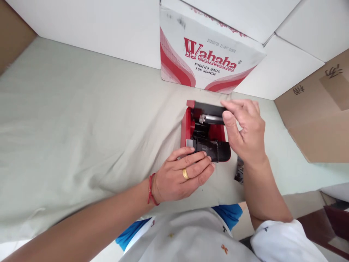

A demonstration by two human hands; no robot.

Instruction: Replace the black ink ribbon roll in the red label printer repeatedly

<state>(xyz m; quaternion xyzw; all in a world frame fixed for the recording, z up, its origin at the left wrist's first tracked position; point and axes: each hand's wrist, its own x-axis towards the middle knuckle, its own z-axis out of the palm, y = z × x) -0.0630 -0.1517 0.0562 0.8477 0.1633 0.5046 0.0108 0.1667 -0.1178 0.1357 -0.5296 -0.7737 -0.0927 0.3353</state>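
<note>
A small red box-shaped device (184, 128) sits on the cloth with its top raised, its inside black. The thumb and fingers of my right hand (244, 129) grip the right end of the raised black lid (208, 109), which carries a silvery bar on its underside. A glossy black strip (208, 148) comes out of the opening and lies over the front lip. Across the strip's left part lie the fingers of my left hand (182, 174), pressed against it at the front lip; the thumb is hidden. A ring and a red bracelet are on that hand.
Behind the device stands a white and red Wahaha water carton (209, 54), against white panels (109, 29). A brown cardboard box (321, 109) stands at the right. Partly behind my right forearm lies a dark packet (239, 171). Pale green wrinkled cloth (81, 138) covers the table.
</note>
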